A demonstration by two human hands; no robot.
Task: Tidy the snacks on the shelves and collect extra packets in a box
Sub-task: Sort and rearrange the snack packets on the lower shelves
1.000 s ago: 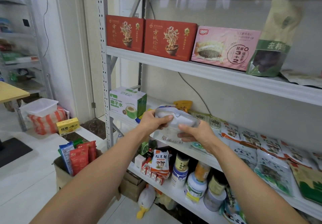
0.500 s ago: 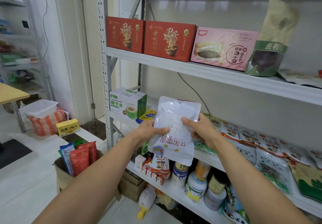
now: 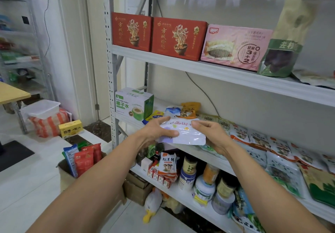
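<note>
Head view has both hands on one white snack pouch [image 3: 183, 133], and that pouch is the thing to place. It is held nearly flat, just to the right of the coconut water carton [image 3: 133, 104] and a little lower than the carton's base, over the front lip of the middle shelf [image 3: 197, 154]. Its long axis runs side to side, from one hand to the other. The red print on it reads upside down, along the edge farther from the person.

The left hand [image 3: 157, 133] grasps the end nearer the carton, thumb laid across the top face and forefinger stretched along the far edge. The right hand [image 3: 210, 134] clasps the opposite end, with its fingers curled over the top. What lies under the pouch is hidden.

Straight beyond the fingertips, right of the carton, sits a small heap of packets [image 3: 181, 110] on the same shelf. So the shelf surface lies forward of the hands, with the pouch already broadside to it. A short push ahead would probably lay it down, and neither hand is nearer than the other.

The cardboard box [image 3: 62, 165] stands on the floor, below and left of the carton, with packets upright in it. If this pouch counts as extra, the left hand has the shorter path there.
</note>
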